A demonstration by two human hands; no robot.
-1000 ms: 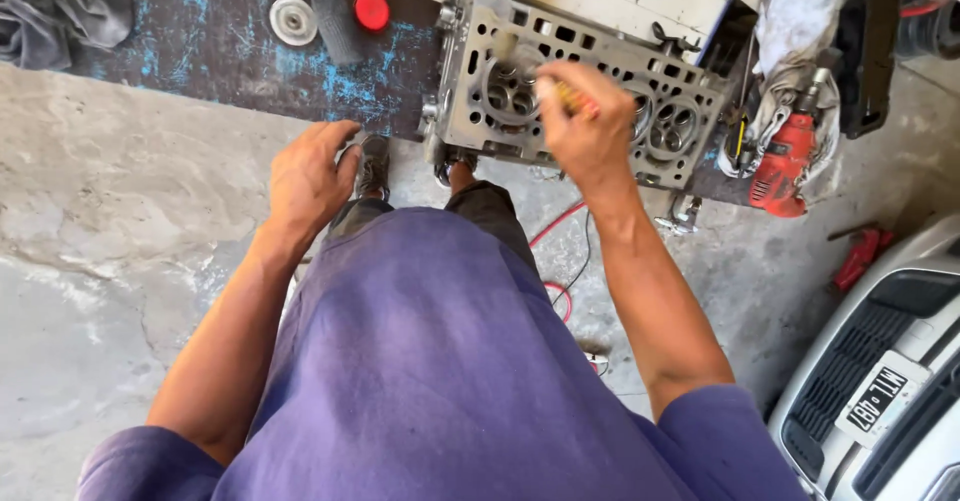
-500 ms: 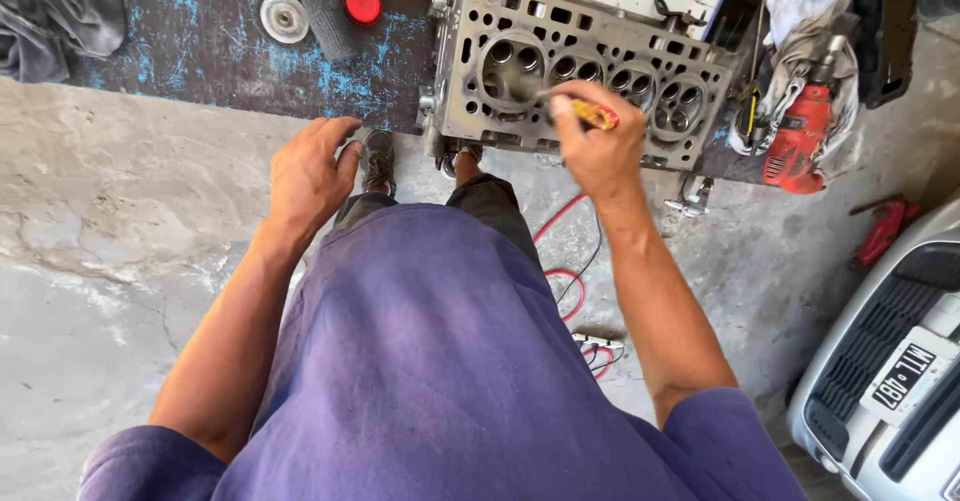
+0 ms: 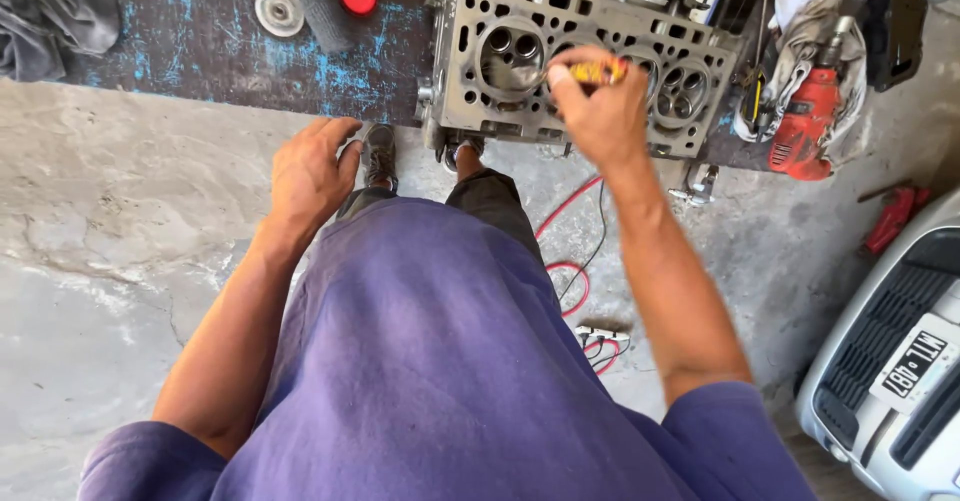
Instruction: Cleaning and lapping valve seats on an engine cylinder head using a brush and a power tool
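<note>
Gripping a yellow-handled tool (image 3: pixel 592 71) over the cylinder head (image 3: pixel 580 61) — right hand (image 3: pixel 600 111) closed; left hand (image 3: pixel 310 171) loosely open, empty.

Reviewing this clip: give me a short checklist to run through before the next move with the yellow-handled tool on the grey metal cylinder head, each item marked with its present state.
1. Right hand grips the yellow-handled tool: ok.
2. Tool tip rests in a round chamber of the grey metal cylinder head: cannot tell, the tip is blurred.
3. Cylinder head sits fully on the dark blue-flecked bench: not ok, its near edge overhangs the bench.
4. Left hand steadies the head: not ok, it hangs open by the bench edge, apart from the head.
5. Red cable on the concrete floor is clear of the feet: ok, it lies beside them.
</note>
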